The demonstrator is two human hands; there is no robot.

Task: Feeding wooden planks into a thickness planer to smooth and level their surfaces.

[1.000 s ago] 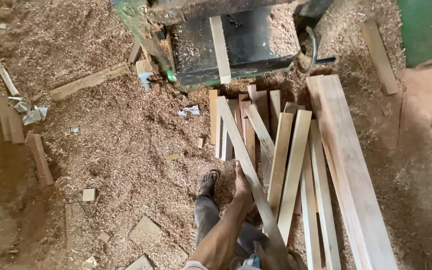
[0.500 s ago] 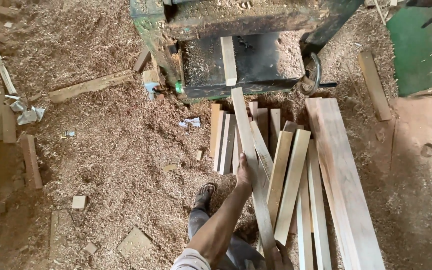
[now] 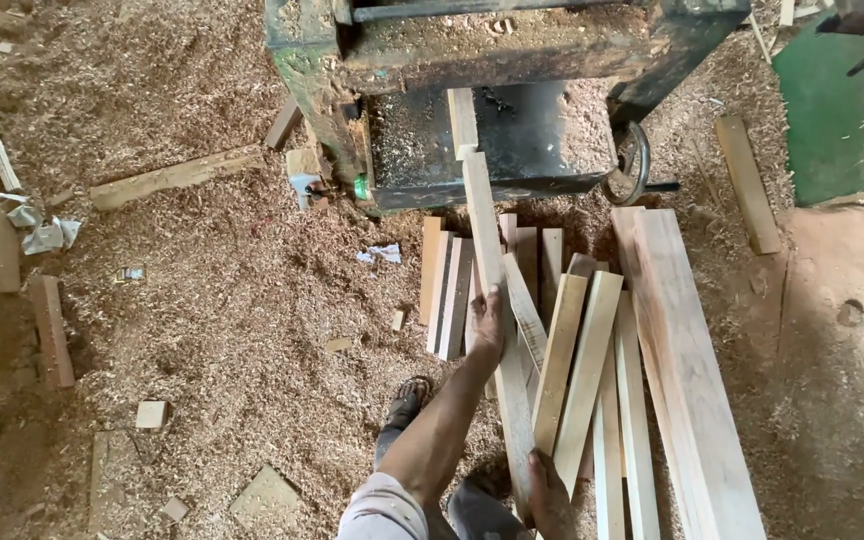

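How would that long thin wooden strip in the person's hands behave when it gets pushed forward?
The strip probably stays fairly stiff: it runs straight from the right hand past the left hand to the machine without visible sag. Being narrow and thin, it is likely light. It shouldn't roll, since its faces look flat, but could slide easily over the boards beneath.

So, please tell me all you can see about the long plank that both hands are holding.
The plank is a long, narrow strip of pale, bare wood with straight edges. It lies lengthwise away from the person, raised above the other boards. Its far end rests at the edge of the machine bed, just behind a shorter strip lying there. The left hand grips it near the middle; the right hand holds the near end. Sawdust covers the floor around.
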